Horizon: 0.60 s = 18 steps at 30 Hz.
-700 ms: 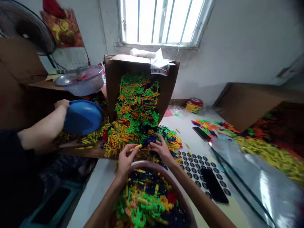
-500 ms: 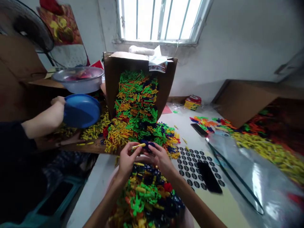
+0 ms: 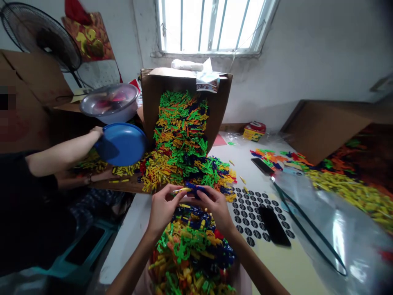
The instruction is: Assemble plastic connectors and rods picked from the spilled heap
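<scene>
While working just above the heaped pink basin (image 3: 244,282), pinched one yellow plastic rod (image 3: 180,190) between the nearly closed fingers (image 3: 168,196) of the left hand (image 3: 162,211) and gripped one dark blue piece (image 3: 195,189) with the curled fingers (image 3: 208,197) of the right hand (image 3: 217,213). Nearby, one tilted cardboard box (image 3: 152,102) with one spilled heap of plastic pieces (image 3: 181,172).

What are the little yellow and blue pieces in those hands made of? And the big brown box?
The yellow piece in the left hand and the blue pieces in the right hand look like hard plastic: bright, even colour, slight shine. The brown box looks like cardboard: matte, papery walls.
</scene>
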Tool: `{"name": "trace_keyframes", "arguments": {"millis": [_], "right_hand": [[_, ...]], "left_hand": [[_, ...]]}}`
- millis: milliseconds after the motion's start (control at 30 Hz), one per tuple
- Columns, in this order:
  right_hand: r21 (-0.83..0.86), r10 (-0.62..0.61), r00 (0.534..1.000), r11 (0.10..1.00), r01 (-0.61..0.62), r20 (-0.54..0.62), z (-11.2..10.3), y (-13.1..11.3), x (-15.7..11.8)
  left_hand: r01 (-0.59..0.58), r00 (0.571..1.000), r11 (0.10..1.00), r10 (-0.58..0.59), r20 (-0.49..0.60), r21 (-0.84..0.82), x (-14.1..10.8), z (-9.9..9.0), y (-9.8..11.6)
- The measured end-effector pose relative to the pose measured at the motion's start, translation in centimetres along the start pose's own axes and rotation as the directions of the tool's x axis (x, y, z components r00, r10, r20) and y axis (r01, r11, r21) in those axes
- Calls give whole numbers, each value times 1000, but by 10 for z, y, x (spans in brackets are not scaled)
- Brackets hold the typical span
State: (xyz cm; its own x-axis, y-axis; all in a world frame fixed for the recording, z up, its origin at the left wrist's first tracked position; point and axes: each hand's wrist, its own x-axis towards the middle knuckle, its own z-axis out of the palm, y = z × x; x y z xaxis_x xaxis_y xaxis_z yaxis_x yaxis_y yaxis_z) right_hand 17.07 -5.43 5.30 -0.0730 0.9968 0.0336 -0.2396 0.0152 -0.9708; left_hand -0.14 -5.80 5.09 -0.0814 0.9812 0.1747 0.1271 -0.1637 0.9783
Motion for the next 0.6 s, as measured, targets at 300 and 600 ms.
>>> {"name": "trace_keyframes", "arguments": {"millis": [300,600], "right_hand": [[42,103,987,993,-110,127,-18,13,0],[-27,18,999,999,-17,29,-9,16,-9]], "left_hand": [[21,985,998,-11,170,-61,3,-14,-6],[-218,970,963,232,-72,160,-22,9,-23]]}}
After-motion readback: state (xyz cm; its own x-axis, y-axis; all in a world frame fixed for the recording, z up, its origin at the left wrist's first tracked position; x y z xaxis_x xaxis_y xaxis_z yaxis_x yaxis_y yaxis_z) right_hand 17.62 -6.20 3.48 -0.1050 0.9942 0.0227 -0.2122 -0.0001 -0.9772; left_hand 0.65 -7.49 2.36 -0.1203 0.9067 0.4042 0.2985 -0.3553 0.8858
